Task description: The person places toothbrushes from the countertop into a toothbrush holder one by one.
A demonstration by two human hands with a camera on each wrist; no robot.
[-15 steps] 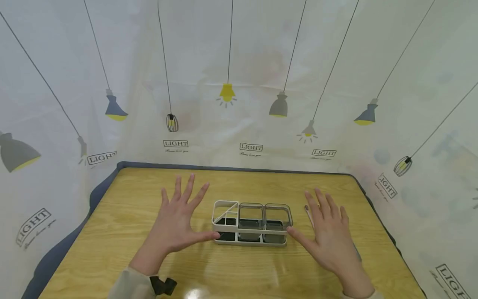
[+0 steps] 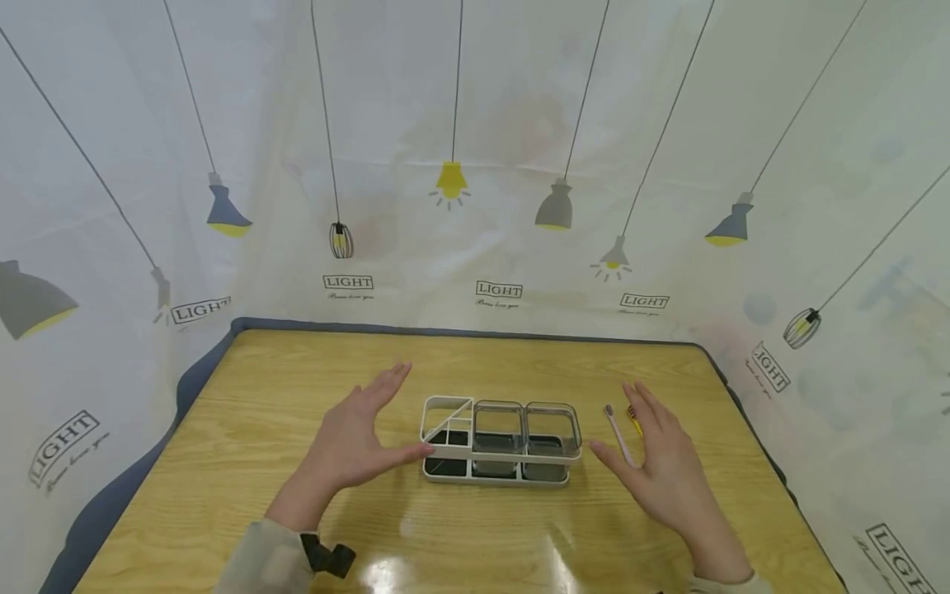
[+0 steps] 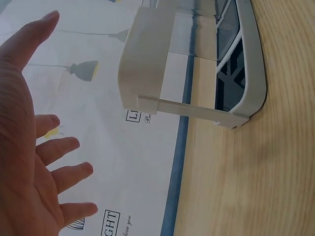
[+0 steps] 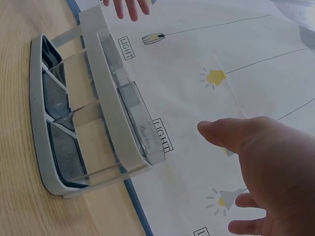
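Wooden, light-grained tabletop is carrying everything, and the two hands are hovering above it with nothing in them. Left of the white plastic compartment rack with clear square cups, the left hand is spreading relaxed, straight fingers, its thumb tip reaching just beside the rack's left end. Right of the rack, the right hand is lying open too, thumb pointing toward the rack's right end without touching it. Beside that hand's fingers, a pink toothbrush and a yellow one are lying near the rack. Behind the rack, a white curtain printed with hanging lamps is hanging.
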